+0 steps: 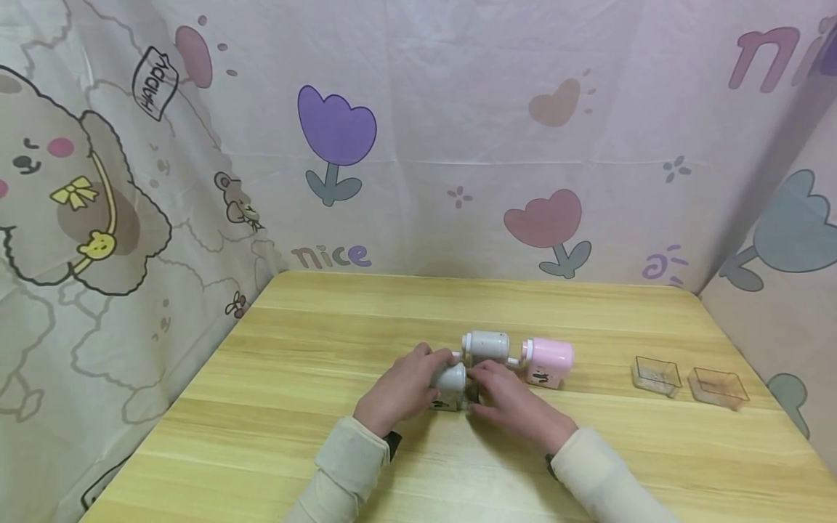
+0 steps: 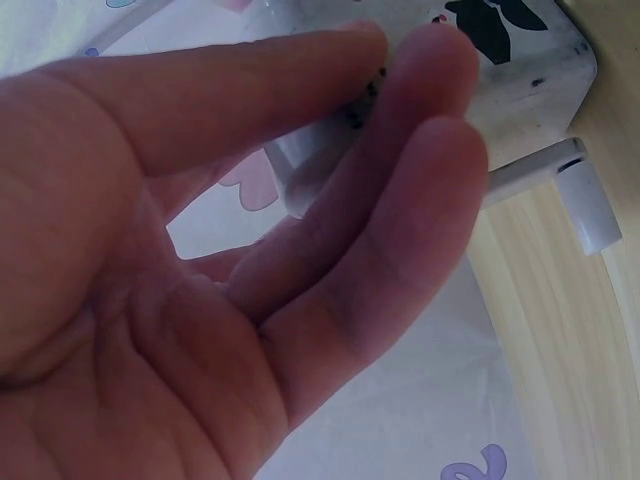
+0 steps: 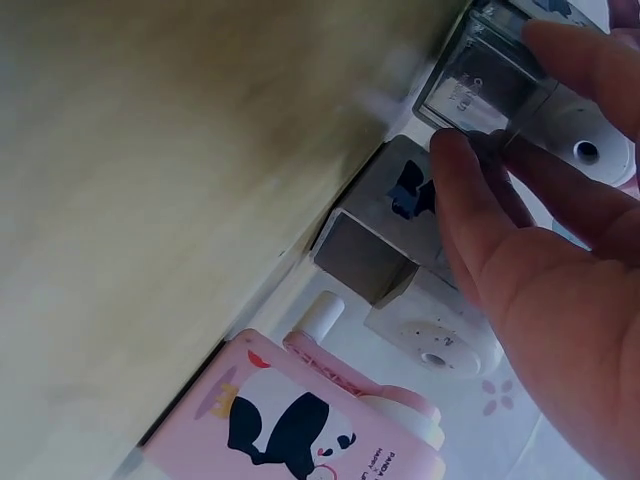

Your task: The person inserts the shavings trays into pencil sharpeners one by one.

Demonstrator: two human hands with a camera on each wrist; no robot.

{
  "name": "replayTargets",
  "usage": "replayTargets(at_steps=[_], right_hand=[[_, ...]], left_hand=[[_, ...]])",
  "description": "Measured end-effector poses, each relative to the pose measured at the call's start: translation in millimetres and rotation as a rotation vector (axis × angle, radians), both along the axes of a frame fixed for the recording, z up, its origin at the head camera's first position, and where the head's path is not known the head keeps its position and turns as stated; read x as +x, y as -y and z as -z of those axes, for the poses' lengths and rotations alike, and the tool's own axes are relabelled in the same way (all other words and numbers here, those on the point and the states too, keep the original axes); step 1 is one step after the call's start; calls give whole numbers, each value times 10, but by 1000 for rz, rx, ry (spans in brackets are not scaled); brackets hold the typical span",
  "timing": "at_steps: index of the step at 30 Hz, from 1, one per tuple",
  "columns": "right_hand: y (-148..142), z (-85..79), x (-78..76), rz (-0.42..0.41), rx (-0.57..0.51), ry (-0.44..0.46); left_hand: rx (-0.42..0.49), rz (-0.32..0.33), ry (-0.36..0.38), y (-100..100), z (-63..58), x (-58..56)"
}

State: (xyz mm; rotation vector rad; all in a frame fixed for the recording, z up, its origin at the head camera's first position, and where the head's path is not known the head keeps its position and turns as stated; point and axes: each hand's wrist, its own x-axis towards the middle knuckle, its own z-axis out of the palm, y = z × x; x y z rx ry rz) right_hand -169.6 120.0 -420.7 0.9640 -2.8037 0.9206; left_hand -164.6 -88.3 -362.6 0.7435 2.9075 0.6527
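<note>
Head view, start at the grip: what has the left hand (image 1: 400, 385) got?

Near grey sharpener (image 1: 450, 379), around the middle of the table (image 1: 261, 378). Fingers bent over its top and far side, thumb to the near side; the hand's spread is about the body's width, no more. Likely a bracing hold, keeping the body from sliding

And the right hand (image 1: 513, 403)?

Pinching, partly closed. Right wrist view has fingertips on two opposite edges of a clear tray (image 3: 480, 90) at the sharpener's right side. Edges probably suit because the walls are smooth and leave little to hook. How far the tray sits in the body: cannot tell

Moving outward?

Far grey sharpener (image 1: 489, 343) just beyond, slightly right; touching the near one or not, cannot tell. Right wrist view shows a dark hollow low in its body, no tray there. Pink sharpener (image 1: 551, 356) stands just right of it, panda print facing the near side. Both sit within easy reach, perhaps so the hands needn't travel

Anything farther right?

Two loose ones, side by side: left loose tray (image 1: 656, 378), right loose tray (image 1: 718, 390). Well apart from the sharpeners, maybe to leave elbow room. By shape, they could belong to the other two bodies

Edges of the site?

Printed curtain (image 1: 425, 131) behind the far edge, tulips and lettering on it
</note>
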Motion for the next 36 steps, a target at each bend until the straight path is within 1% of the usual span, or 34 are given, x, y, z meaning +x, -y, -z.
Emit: replayTargets(at_steps=[10, 21, 31, 36], right_hand=[[26, -3, -20, 11, -19, 26], [34, -13, -95, -20, -40, 76], [78, -45, -97, -25, -17, 25], [97, -40, -104, -9, -13, 21]], left_hand=[[-11, 11, -17, -1, -5, 4], [-28, 11, -22, -3, 8, 0], [-25, 26, -38, 1, 31, 3], [-34, 27, -46, -3, 31, 1]])
